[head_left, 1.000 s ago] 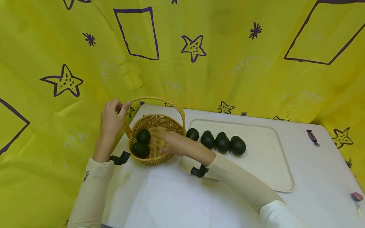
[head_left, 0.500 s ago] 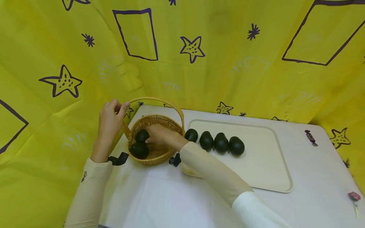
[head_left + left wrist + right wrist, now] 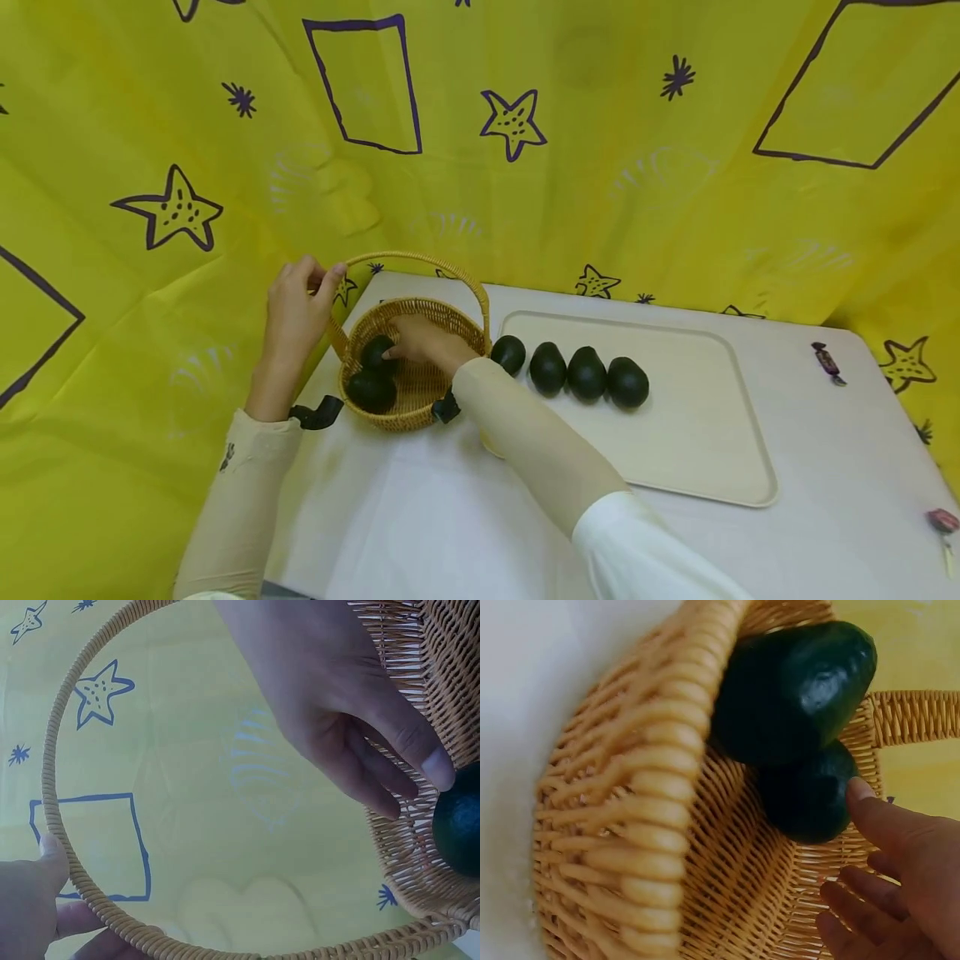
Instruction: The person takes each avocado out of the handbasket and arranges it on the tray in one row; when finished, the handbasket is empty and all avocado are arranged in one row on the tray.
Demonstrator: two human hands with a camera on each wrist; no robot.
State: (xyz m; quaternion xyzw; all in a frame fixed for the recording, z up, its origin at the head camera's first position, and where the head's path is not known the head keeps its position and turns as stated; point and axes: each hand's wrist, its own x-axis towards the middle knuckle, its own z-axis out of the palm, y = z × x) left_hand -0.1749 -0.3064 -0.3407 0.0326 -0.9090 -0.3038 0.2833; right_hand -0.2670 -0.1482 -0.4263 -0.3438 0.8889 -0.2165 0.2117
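Observation:
My left hand grips the arched handle of a wicker basket at its left side. Two dark green avocados lie at the left inside it, a front avocado and a rear avocado beside it. My right hand reaches into the basket from the right. In the right wrist view its thumb is right at the rear avocado, and the other fingers spread loosely with nothing between them. Several more avocados stand in a row on a cream tray.
The tray lies right of the basket on a white table. A wrapped candy is at the back right, and a small red item on a pale stick near the right edge. A yellow patterned curtain hangs behind.
My right hand has moved left and down into the basket, up to the rear avocado. My left hand keeps its grip on the handle; the avocados stay in place.

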